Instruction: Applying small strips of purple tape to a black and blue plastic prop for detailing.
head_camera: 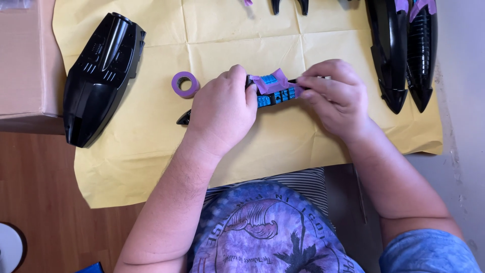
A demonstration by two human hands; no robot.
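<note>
Held part: a narrow black model piece with blue panels [275, 96], partly wrapped in purple masking tape [273, 82], over the middle of the yellow paper sheet [151, 151].
Left hand [222, 111]: closed around the piece's left half.
Right hand [336, 96]: fingertips pinched on its right end.
Tape roll [185, 84]: just left of the piece, bare paper around.
Black hull shell [101, 76]: far left, overhanging the paper's edge.
Two black pointed parts [404, 50]: right of the piece, near the paper's right edge.

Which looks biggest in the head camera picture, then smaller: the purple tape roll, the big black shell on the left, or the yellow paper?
1. yellow paper
2. big black shell
3. purple tape roll
</note>
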